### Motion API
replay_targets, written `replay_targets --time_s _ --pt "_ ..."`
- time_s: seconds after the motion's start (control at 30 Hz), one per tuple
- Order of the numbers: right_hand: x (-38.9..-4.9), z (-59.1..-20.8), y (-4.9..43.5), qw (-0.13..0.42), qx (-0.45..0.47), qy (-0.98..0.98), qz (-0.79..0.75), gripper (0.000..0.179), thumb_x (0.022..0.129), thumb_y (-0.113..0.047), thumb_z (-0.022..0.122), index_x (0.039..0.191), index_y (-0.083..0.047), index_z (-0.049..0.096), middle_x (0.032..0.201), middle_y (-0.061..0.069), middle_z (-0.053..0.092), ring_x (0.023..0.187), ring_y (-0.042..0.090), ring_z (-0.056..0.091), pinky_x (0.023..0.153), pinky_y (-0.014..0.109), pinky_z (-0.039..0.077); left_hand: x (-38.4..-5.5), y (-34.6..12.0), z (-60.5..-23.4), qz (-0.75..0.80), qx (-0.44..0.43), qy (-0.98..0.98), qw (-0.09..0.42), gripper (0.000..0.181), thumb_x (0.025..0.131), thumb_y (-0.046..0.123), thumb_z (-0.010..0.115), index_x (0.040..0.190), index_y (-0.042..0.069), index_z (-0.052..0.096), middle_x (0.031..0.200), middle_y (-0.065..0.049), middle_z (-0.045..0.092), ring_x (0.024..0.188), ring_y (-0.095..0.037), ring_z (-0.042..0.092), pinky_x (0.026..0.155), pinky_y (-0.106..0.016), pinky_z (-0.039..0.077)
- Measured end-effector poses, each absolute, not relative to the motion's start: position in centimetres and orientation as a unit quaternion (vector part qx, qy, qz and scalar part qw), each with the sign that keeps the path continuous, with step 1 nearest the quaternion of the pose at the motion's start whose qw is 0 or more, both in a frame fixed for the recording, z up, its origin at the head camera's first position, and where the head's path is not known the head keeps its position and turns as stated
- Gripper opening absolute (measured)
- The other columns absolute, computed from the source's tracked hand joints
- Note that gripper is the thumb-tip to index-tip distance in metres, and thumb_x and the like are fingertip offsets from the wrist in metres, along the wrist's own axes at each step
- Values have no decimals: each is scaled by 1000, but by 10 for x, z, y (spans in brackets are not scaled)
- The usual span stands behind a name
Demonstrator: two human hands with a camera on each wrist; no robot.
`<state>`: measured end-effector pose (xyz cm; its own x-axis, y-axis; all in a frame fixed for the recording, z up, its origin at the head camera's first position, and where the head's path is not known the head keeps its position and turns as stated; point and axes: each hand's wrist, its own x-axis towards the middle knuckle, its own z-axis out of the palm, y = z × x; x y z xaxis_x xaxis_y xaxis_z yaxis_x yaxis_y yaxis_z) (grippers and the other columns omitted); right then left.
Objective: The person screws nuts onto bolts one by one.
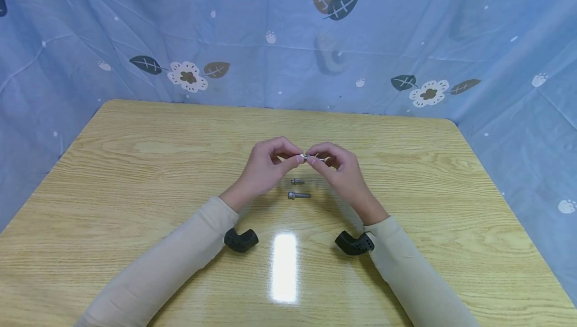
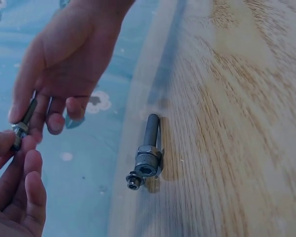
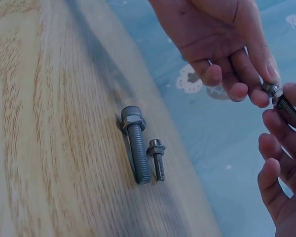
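Note:
Above the table, my left hand (image 1: 270,164) pinches the head end of a metal bolt (image 2: 28,112) between thumb and fingers. My right hand (image 1: 340,164) comes from the other side and pinches the same bolt at its nut (image 3: 274,92), which sits close to the head. The threaded shank points toward the right palm. Below the hands lie two more bolts: a large socket-head bolt (image 1: 301,195) and a small bolt (image 1: 298,181), roughly side by side. Each has a nut threaded up against its head, as the right wrist view shows.
The wooden table (image 1: 158,167) runs back to a blue patterned cloth (image 1: 270,6). Black curved wrist pieces (image 1: 241,240) stick inward from both sleeves over the table. A bright light reflection (image 1: 284,267) lies on the near tabletop.

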<state>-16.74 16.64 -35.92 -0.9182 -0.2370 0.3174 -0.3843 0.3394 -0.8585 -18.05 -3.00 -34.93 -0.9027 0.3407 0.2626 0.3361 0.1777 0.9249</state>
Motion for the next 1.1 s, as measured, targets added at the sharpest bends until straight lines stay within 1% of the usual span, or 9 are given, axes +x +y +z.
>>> replay_targets --time_s 0.07,0.17,0.3,0.47,0.7,0.9,1.0,1.1 --pt "-168 -359 166 64 182 -819 540 15 94 -5 59 107 -1 67 107 14 66 91 20 59 75 31 48 -180 -30 -349 602 221 767 3 4 90 15 69 93 15 71 91 0 72 85 -11 66 66 -31 53" --pt "-168 -359 166 61 182 -818 543 17 93 -5 61 110 -3 65 109 12 65 92 21 59 75 30 48 -180 -30 -348 602 220 768 3 4 90 14 69 93 15 71 91 -1 72 85 -12 65 65 -30 53" --pt "-168 -359 167 71 207 -804 553 22 90 -4 65 111 -7 62 111 7 63 91 19 60 72 27 49 -180 -30 -348 604 218 766 2 4 90 13 69 94 14 71 92 -3 73 84 -12 66 64 -30 53" --pt "-168 -360 167 83 234 -791 559 19 90 -4 66 108 -8 64 108 6 63 89 20 60 68 27 49 -181 -30 -349 603 219 767 2 4 90 13 69 94 14 71 92 -2 72 84 -12 66 64 -29 54" --pt "-166 -358 166 68 197 -810 549 16 93 -10 63 109 -10 66 106 4 65 93 17 59 74 28 48 -181 -31 -348 600 221 769 4 5 90 15 69 94 16 71 92 0 72 86 -11 66 66 -30 54" --pt "-167 -358 166 66 206 -803 555 23 90 -5 66 113 -8 63 113 7 62 93 20 59 73 28 49 -181 -31 -347 600 219 770 6 4 91 15 69 94 16 71 92 0 72 85 -11 66 66 -31 54" --pt "-167 -357 166 73 221 -800 554 22 89 -4 67 111 -8 63 111 5 62 90 17 59 70 27 49 -182 -31 -347 601 218 769 8 4 90 14 69 94 16 71 92 0 73 85 -11 66 65 -31 54" --pt "-167 -356 165 78 232 -797 552 19 90 -6 66 108 -10 63 109 4 62 89 17 58 69 27 49 -182 -31 -347 602 218 768 8 4 91 15 69 94 16 71 92 0 73 85 -11 66 66 -31 54"
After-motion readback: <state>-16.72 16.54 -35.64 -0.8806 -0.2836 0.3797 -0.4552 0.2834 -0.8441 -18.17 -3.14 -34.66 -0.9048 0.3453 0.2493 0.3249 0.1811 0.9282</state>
